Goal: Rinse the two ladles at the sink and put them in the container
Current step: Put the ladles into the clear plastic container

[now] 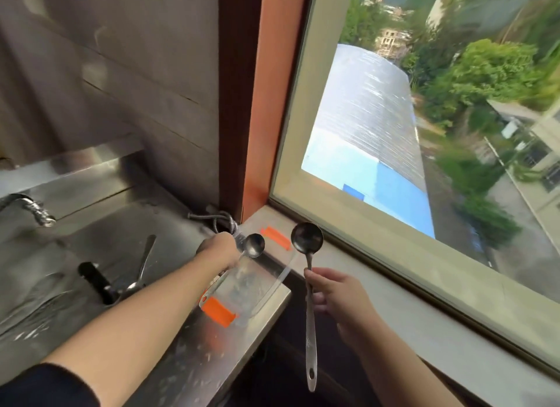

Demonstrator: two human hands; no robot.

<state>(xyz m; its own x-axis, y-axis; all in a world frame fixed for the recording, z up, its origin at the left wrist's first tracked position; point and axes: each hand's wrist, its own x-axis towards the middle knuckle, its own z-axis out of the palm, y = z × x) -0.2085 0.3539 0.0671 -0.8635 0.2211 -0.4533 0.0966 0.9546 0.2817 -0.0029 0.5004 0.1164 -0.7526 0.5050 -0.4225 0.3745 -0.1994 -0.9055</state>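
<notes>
The left hand (218, 250) is closed around the small ladle (254, 245). It holds the ladle over the far end of the clear container (274, 281), and the bowl of the ladle sticks out past the hand, on the window side of the container. Its handle runs back under the hand toward the person, low over the container. The picture is smeary there, so I think the handle reaches the near orange clip (216, 311), but I am not sure.

The right hand (333, 291) pinches the big ladle (307, 240) part way up its handle. This ladle stands almost straight up and down. Its round bowl is on top and faces the person, and the end of the handle with the hole hangs down, just beside the container on the window side.

The container sits on the steel bench (194, 355), right at the bench corner, with the sink (121, 234) on its other side.

What could go wrong? The container is light and near the bench edge, so a hard push from a ladle could slide it off. The big ladle is long, so it may not lie flat inside and could tip back out. The pinch on it is loose and the metal may be wet, so it could slip and drop past the bench to the floor. The two ladles are near each other and could bump.
</notes>
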